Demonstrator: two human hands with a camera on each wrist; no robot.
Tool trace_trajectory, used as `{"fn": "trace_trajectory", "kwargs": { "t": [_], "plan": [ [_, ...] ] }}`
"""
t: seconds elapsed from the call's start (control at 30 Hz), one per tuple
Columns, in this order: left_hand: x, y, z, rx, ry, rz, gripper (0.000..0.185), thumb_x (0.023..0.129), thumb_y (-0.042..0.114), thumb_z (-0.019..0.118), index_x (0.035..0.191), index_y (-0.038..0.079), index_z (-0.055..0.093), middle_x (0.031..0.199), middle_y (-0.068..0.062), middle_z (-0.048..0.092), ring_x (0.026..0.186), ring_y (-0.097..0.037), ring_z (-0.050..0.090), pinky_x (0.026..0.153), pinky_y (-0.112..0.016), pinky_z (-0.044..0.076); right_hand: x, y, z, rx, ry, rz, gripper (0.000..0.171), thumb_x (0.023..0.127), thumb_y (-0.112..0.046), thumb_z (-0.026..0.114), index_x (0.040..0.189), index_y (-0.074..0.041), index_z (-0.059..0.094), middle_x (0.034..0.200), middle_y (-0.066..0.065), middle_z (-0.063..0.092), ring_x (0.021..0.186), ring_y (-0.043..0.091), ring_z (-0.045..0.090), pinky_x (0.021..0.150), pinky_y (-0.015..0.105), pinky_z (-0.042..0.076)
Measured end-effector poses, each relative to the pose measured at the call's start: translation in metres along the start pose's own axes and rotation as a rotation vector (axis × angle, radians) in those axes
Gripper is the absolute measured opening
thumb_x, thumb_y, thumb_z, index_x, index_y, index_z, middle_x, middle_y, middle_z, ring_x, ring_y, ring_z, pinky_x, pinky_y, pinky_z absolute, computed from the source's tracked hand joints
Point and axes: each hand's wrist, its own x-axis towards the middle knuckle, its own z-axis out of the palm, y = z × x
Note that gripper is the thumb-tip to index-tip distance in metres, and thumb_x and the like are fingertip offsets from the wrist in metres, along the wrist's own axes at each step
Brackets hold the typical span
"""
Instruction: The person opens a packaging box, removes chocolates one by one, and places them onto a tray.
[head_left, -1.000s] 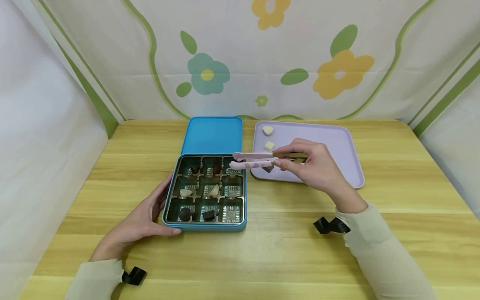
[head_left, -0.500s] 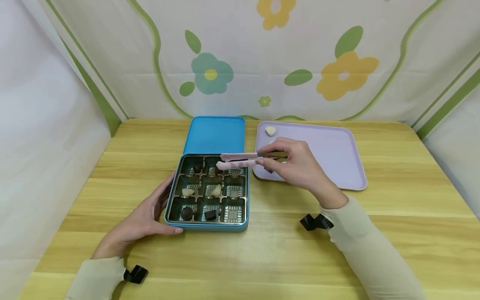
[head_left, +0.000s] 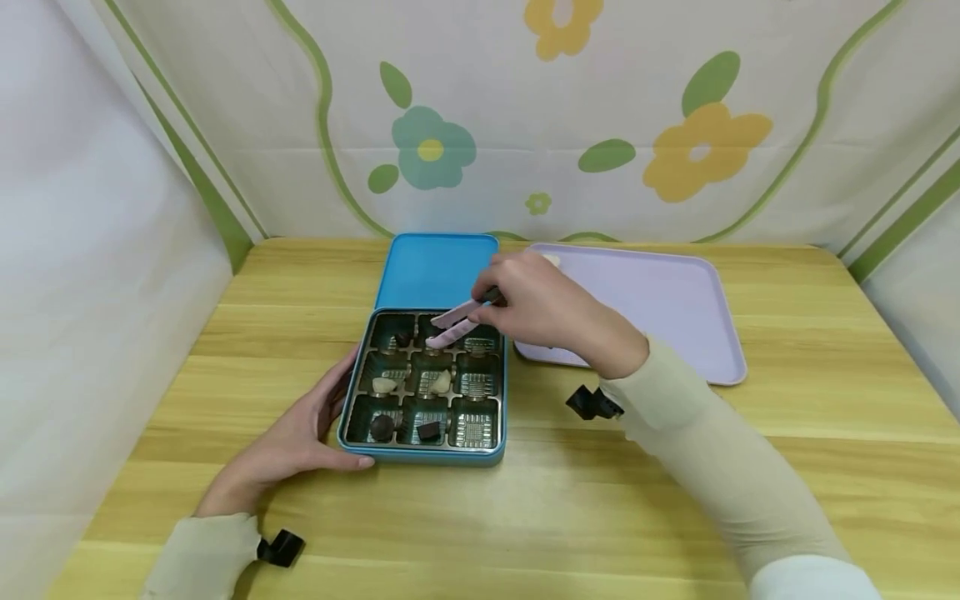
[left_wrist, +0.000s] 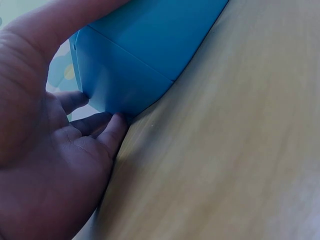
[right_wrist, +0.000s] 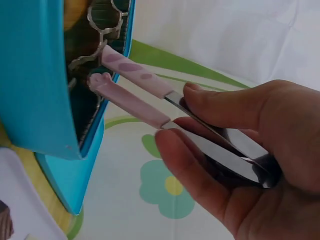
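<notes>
The right hand (head_left: 543, 312) hid part of the lilac tray (head_left: 675, 292); the tongs' (head_left: 453, 325) tips possibly held something, unclear.

Bright even light; soft shadows; wrist views blurred.

A light wooden table (head_left: 675, 467) is seen. Lying directly on it are a blue tin (head_left: 423, 454) with its lid (head_left: 435, 271) laid open behind, and a lilac tray (head_left: 675, 308) just beside the tin. The left hand (head_left: 288, 450) is rested on the tabletop against the tin.
</notes>
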Motion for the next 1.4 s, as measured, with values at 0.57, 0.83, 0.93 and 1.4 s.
{"fn": "trace_trajectory", "kwargs": {
  "t": [0.57,0.83,0.93,1.4],
  "plan": [
    [0.001,-0.001,0.002,-0.006,-0.006,-0.001,0.136,0.079,0.0,0.093,0.175,0.034,0.002,0.184,-0.005,0.003,0.164,-0.011,0.019,0.118,-0.005,0.03,0.018,-0.01,0.008,-0.067,-0.1,-0.044,0.037,0.099,-0.009,0.075,0.066,-0.013,0.061,0.065,-0.004,0.041,0.07,0.017,0.04,0.067,0.031,0.037],
    [0.0,0.0,0.0,0.005,0.001,-0.02,0.138,0.078,0.0,0.094,0.174,0.036,0.003,0.184,-0.006,0.004,0.164,-0.018,0.021,0.116,-0.006,0.033,0.005,0.006,0.016,0.036,-0.006,-0.019,0.01,0.099,-0.013,0.077,0.101,-0.006,0.085,0.1,0.009,0.08,0.096,0.026,0.071,0.086,0.041,0.059],
    [0.0,0.0,0.0,0.012,0.001,-0.016,0.137,0.078,0.001,0.094,0.174,0.035,0.003,0.184,-0.007,0.003,0.159,-0.001,0.024,0.116,-0.006,0.032,-0.002,0.01,0.016,0.071,0.029,-0.003,0.01,0.099,-0.014,0.078,0.102,-0.007,0.085,0.103,0.008,0.081,0.098,0.025,0.072,0.085,0.04,0.059],
    [-0.002,-0.001,-0.004,0.028,0.013,-0.007,0.138,0.076,-0.001,0.095,0.175,0.033,0.005,0.183,-0.011,0.004,0.152,0.014,0.027,0.115,-0.005,0.032,-0.028,0.024,0.029,0.351,0.184,0.159,0.009,0.095,-0.016,0.083,0.103,-0.013,0.086,0.101,0.001,0.083,0.092,0.015,0.073,0.084,0.039,0.061]
  ]
}}
